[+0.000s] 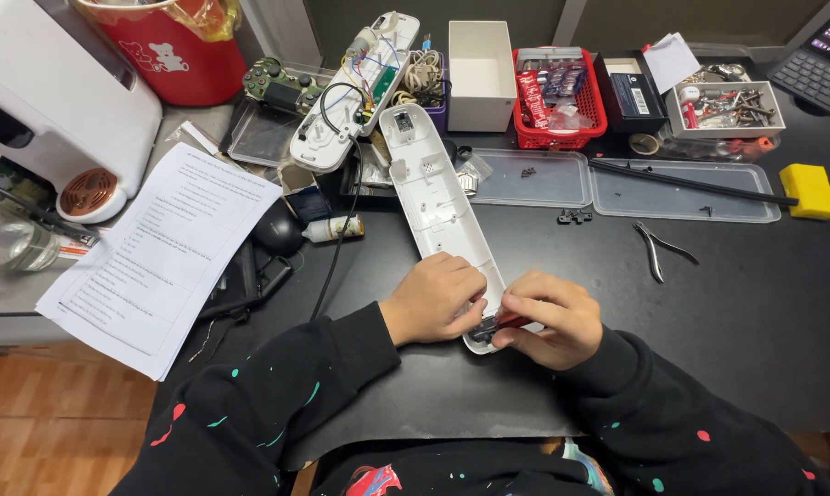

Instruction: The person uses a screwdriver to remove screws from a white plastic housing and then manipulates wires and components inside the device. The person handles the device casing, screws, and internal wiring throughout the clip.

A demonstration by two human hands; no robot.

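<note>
Left hand pressed closed over the near end of the long white casing shell, steadying it flat on the black desk, while right hand pinched a red-handled tool (tip hidden) against that end.

Both forearms angle inward, left hand and right hand curled, fingertips nearly meeting.

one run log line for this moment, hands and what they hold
left hand: steadies long white plastic casing | right hand: grips red-handled tool at casing's near end | pliers: lying on black table
</note>
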